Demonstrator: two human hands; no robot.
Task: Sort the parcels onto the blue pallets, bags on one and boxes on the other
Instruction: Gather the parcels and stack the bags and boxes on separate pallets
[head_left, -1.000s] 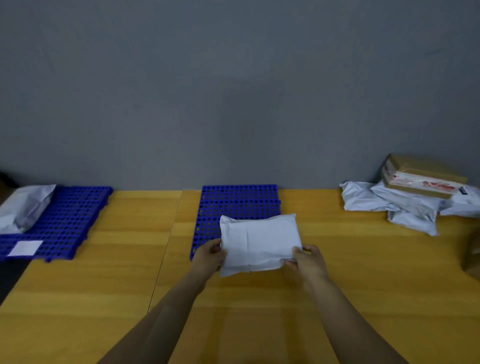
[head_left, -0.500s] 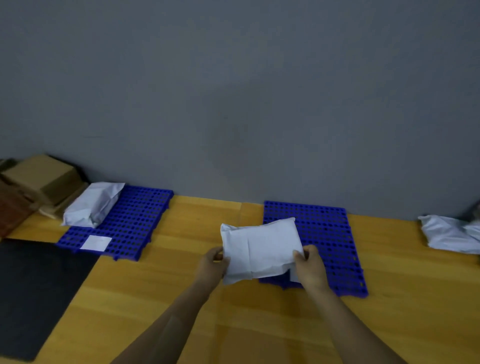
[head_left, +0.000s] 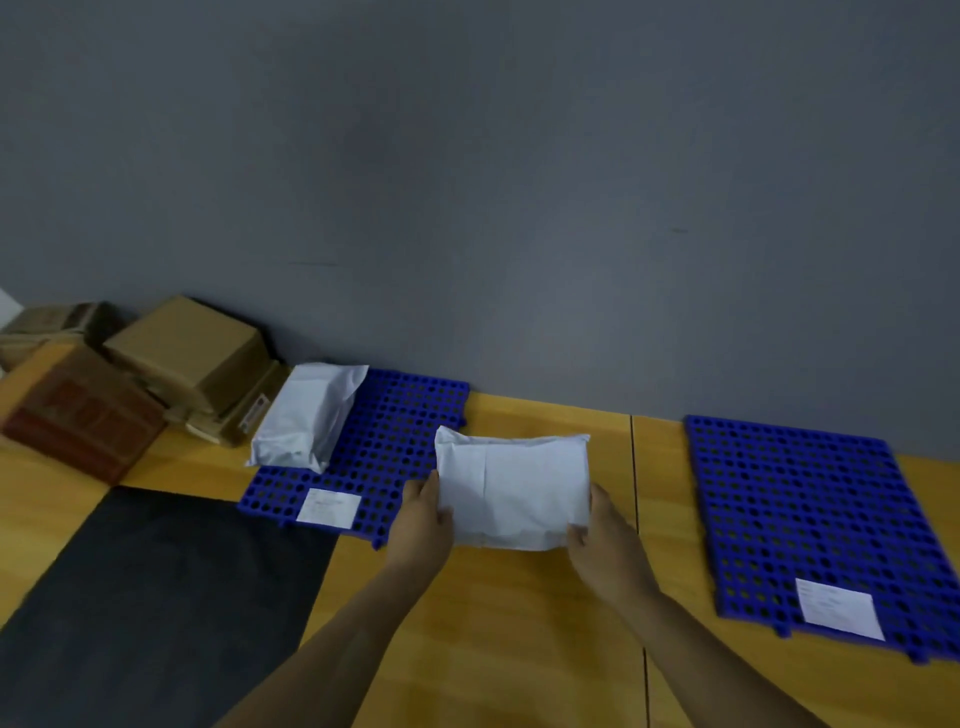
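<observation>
- Where the white bag (head_left: 511, 493) covered them, most fingers of both hands were hidden. The left hand (head_left: 423, 525) gripped its left edge, thumb lying on the front; the right hand (head_left: 605, 540) gripped the lower right corner, thumb up the right side; both forearms ran off the bottom edge.
- Print on the left label (head_left: 329, 506) and the right label (head_left: 839, 613) was too blurred to read; each lay at the near edge of its pallet; the right blue pallet (head_left: 810, 519) was cut off at the frame's edge.
- And the bag itself? It was held face-up between the pallets, its left part overlapping the near right corner of the left blue pallet (head_left: 400, 431); whether it touched that pallet could not be told.
- Against half a second before, the view had swung left; the bag, then in front of the right pallet's left edge, was now across the table seam (head_left: 635, 467) and apart from it; the heap of parcels at far right had dropped out of view; the two-handed grip looked unchanged.
- Around it: a second bag (head_left: 306, 415) lay on the left pallet's far left corner, hanging over the edge; cardboard boxes (head_left: 192, 358) were stacked just beside it against the grey wall (head_left: 467, 182); a reddish-brown box (head_left: 78, 415) sat nearer, partly cut off; a dark mat (head_left: 156, 597) covered the near left of the wooden table (head_left: 493, 623).
</observation>
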